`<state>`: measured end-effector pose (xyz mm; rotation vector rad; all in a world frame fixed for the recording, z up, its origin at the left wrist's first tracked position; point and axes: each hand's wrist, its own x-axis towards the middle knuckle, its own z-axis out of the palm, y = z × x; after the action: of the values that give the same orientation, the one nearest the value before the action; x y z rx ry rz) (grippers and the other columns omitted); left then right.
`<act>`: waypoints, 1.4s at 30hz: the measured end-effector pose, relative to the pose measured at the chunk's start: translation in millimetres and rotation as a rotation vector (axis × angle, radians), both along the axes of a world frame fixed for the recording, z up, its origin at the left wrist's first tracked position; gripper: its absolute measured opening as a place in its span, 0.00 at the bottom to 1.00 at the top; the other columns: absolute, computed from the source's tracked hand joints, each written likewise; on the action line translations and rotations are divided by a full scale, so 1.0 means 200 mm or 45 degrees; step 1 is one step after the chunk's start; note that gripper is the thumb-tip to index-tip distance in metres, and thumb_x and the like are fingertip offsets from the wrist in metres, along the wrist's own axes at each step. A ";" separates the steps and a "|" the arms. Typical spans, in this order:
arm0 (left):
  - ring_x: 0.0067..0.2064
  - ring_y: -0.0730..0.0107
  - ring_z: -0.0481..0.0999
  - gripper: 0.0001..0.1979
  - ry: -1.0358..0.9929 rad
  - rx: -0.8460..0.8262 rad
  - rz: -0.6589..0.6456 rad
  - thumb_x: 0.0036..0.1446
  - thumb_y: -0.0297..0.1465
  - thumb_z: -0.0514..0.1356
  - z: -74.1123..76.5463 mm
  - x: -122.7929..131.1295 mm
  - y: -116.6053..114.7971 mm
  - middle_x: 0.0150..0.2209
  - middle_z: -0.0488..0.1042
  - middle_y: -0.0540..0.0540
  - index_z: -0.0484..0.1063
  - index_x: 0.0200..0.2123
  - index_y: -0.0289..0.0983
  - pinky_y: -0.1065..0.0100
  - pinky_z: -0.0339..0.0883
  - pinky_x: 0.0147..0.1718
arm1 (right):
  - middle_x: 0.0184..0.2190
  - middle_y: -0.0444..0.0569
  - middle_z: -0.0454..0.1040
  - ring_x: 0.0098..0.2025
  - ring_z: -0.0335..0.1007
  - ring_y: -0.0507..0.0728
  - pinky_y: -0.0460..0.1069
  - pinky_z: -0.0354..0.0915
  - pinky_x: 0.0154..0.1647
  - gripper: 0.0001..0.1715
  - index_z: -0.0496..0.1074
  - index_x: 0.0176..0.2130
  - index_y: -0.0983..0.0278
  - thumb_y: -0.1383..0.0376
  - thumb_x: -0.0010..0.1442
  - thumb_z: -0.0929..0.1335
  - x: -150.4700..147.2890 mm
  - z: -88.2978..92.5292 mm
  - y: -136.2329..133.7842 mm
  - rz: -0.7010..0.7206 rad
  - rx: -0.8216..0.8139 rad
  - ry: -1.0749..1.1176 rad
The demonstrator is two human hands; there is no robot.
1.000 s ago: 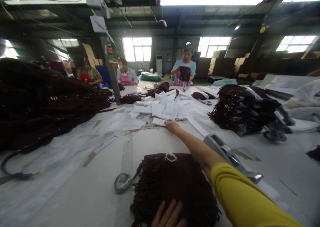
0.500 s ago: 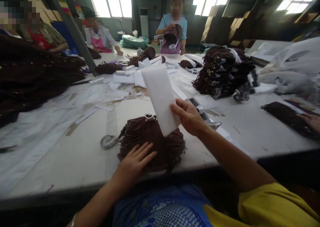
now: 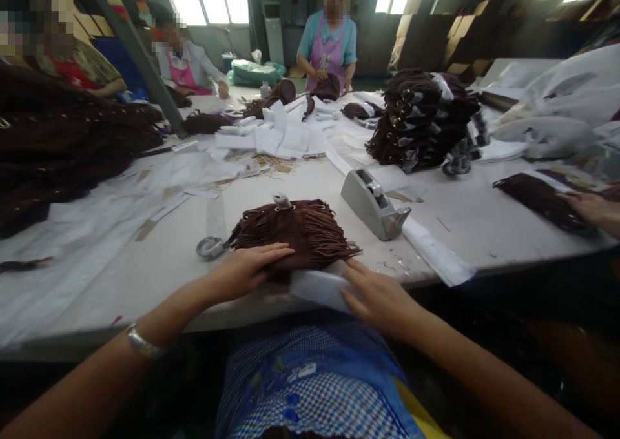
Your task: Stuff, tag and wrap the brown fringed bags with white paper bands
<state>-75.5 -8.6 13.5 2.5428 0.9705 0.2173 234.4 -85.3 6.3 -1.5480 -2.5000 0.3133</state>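
Note:
A brown fringed bag (image 3: 310, 229) lies on the table in front of me, a white-wrapped piece at its top edge. To its left rests a ring-shaped part in clear wrap (image 3: 210, 248), joined to it by a dark strap. My left hand (image 3: 256, 263) lies flat on the bag's near left part, fingers stretched out. At the near right edge, my right hand (image 3: 371, 290) grips a folded white paper strip (image 3: 320, 288) between thumb and fingers. The strip sits low against the bag's near edge, slightly blurred.
A grey tape dispenser (image 3: 372, 203) stands right of the bag. Behind are white paper strips (image 3: 285, 132) and a tall stack of fringed bags (image 3: 423, 122). Brown bags (image 3: 62, 142) pile up at left. Co-workers sit or stand beyond; another person's hand (image 3: 593, 210) is at right.
My right hand has brought the paper strip down from above the bag to its near edge. My left hand stays on the bag. The co-worker opposite has lowered a brown bag.

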 end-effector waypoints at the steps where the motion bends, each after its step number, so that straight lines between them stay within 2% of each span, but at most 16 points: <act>1: 0.65 0.68 0.64 0.28 0.004 -0.027 -0.012 0.63 0.27 0.53 0.02 0.00 0.01 0.66 0.62 0.51 0.59 0.65 0.46 0.65 0.56 0.64 | 0.51 0.58 0.75 0.41 0.77 0.61 0.53 0.71 0.39 0.09 0.72 0.41 0.63 0.62 0.64 0.65 0.06 0.01 -0.01 -0.024 0.034 0.036; 4: 0.63 0.68 0.67 0.28 0.037 -0.142 -0.060 0.62 0.27 0.53 0.09 0.01 0.07 0.64 0.66 0.52 0.60 0.65 0.46 0.67 0.57 0.62 | 0.44 0.52 0.79 0.39 0.78 0.60 0.53 0.72 0.40 0.10 0.75 0.44 0.60 0.61 0.65 0.66 0.18 0.05 -0.07 -0.010 0.081 0.240; 6: 0.60 0.68 0.70 0.27 0.068 -0.264 -0.100 0.62 0.27 0.54 0.14 0.01 0.13 0.62 0.69 0.52 0.62 0.64 0.46 0.69 0.59 0.60 | 0.41 0.49 0.80 0.40 0.77 0.58 0.53 0.72 0.43 0.11 0.76 0.47 0.57 0.62 0.66 0.66 0.17 0.06 -0.11 0.108 0.070 0.414; 10: 0.56 0.68 0.73 0.26 0.122 -0.514 -0.179 0.61 0.29 0.56 0.23 0.01 0.25 0.59 0.73 0.51 0.65 0.62 0.44 0.69 0.61 0.58 | 0.44 0.49 0.77 0.44 0.72 0.56 0.52 0.70 0.45 0.14 0.75 0.50 0.56 0.66 0.67 0.65 -0.07 0.02 -0.16 0.496 0.127 0.579; 13: 0.56 0.67 0.73 0.27 0.152 -0.638 -0.191 0.60 0.30 0.58 0.26 0.01 0.31 0.58 0.73 0.50 0.64 0.63 0.42 0.68 0.61 0.58 | 0.43 0.49 0.76 0.41 0.68 0.55 0.52 0.67 0.43 0.16 0.74 0.52 0.58 0.68 0.67 0.65 -0.31 -0.07 -0.12 0.648 0.352 0.520; 15: 0.56 0.66 0.73 0.28 0.161 -0.667 -0.194 0.58 0.29 0.59 0.27 0.02 0.32 0.58 0.73 0.50 0.64 0.63 0.42 0.68 0.62 0.57 | 0.42 0.49 0.76 0.40 0.67 0.55 0.52 0.65 0.42 0.16 0.73 0.52 0.59 0.68 0.67 0.64 -0.41 -0.12 -0.06 0.616 0.526 0.433; 17: 0.56 0.66 0.73 0.30 0.172 -0.657 -0.213 0.57 0.27 0.59 0.28 0.02 0.31 0.59 0.73 0.50 0.63 0.63 0.43 0.67 0.62 0.58 | 0.42 0.50 0.76 0.40 0.66 0.56 0.52 0.64 0.40 0.16 0.72 0.53 0.60 0.68 0.68 0.64 -0.43 -0.15 0.00 0.537 0.657 0.336; 23: 0.59 0.67 0.70 0.37 0.145 -0.577 -0.268 0.50 0.20 0.56 0.29 0.01 0.28 0.60 0.71 0.53 0.62 0.64 0.44 0.67 0.58 0.60 | 0.44 0.52 0.76 0.40 0.64 0.58 0.53 0.61 0.40 0.16 0.73 0.53 0.62 0.69 0.68 0.64 -0.23 -0.21 0.10 0.313 0.818 0.128; 26: 0.58 0.68 0.71 0.39 0.162 -0.545 -0.275 0.47 0.18 0.54 0.27 0.01 0.27 0.59 0.72 0.53 0.62 0.65 0.45 0.69 0.60 0.59 | 0.42 0.51 0.76 0.38 0.64 0.58 0.53 0.60 0.38 0.16 0.75 0.51 0.60 0.70 0.67 0.64 -0.21 -0.24 0.12 0.257 0.833 0.076; 32: 0.60 0.65 0.70 0.43 0.155 -0.536 -0.275 0.44 0.17 0.53 0.28 -0.01 0.26 0.61 0.70 0.53 0.61 0.65 0.45 0.67 0.60 0.60 | 0.41 0.50 0.77 0.38 0.65 0.57 0.52 0.58 0.35 0.15 0.75 0.51 0.58 0.69 0.66 0.67 -0.29 -0.28 0.17 0.352 0.829 0.172; 37: 0.57 0.62 0.73 0.42 0.086 -0.482 -0.191 0.42 0.17 0.53 0.24 -0.06 0.24 0.59 0.72 0.50 0.64 0.63 0.42 0.67 0.64 0.57 | 0.42 0.49 0.78 0.37 0.66 0.56 0.51 0.63 0.35 0.18 0.73 0.54 0.60 0.69 0.69 0.62 -0.17 -0.29 0.16 0.577 0.784 0.207; 42: 0.63 0.69 0.67 0.42 0.122 -0.319 -0.191 0.43 0.15 0.49 0.17 -0.08 0.20 0.63 0.68 0.54 0.63 0.63 0.44 0.69 0.56 0.62 | 0.42 0.50 0.78 0.37 0.67 0.56 0.51 0.65 0.36 0.18 0.74 0.54 0.60 0.70 0.68 0.63 -0.11 -0.29 0.13 0.490 0.768 0.206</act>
<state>-91.5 31.4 48.0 2.3969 0.7814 -0.0666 212.6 -59.5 -52.3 -0.7828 -2.4261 -0.2434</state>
